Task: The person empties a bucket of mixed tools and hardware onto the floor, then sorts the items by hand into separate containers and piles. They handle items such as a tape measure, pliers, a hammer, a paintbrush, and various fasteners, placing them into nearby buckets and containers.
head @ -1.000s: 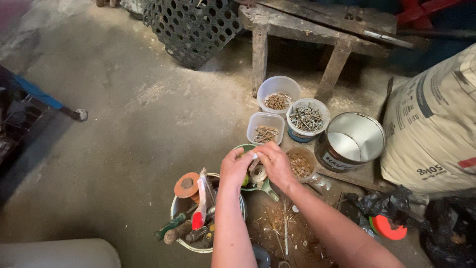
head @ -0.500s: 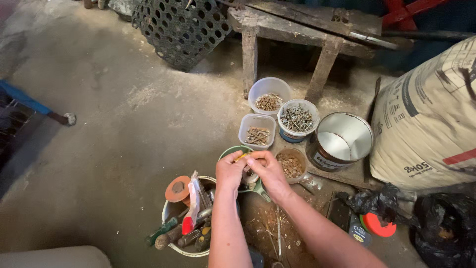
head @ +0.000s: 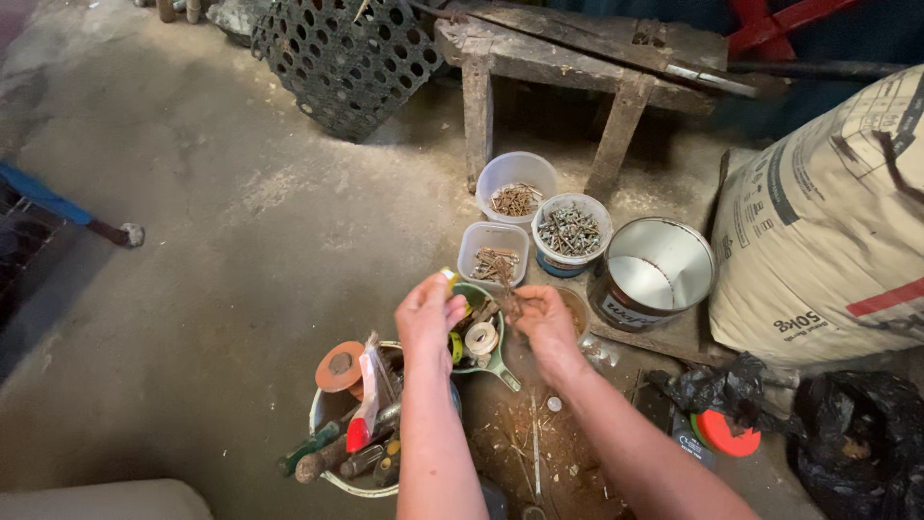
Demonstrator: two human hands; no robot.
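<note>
Rusty nails (head: 502, 289), a small bunch, pinched in the right hand (head: 545, 323), fingers closed on them, just above the green scoop (head: 481, 339). Left hand (head: 428, 316) curled around a small yellow-green object at its fingertips; I cannot tell what it is. Scoop holds a tape roll and oddments.

Just beyond: square tub of nails (head: 493, 254), round tub (head: 517, 185), tub of screws (head: 572, 234), empty tin (head: 654, 274). Tool bucket (head: 358, 438) sits under the left forearm.

Risk, my judgement: the pinch is loose and the nails splay, so one could slip and drop among the floor debris. Points are rusty; a slip could also prick fingers. A forearm nudge could tip the bucket.
</note>
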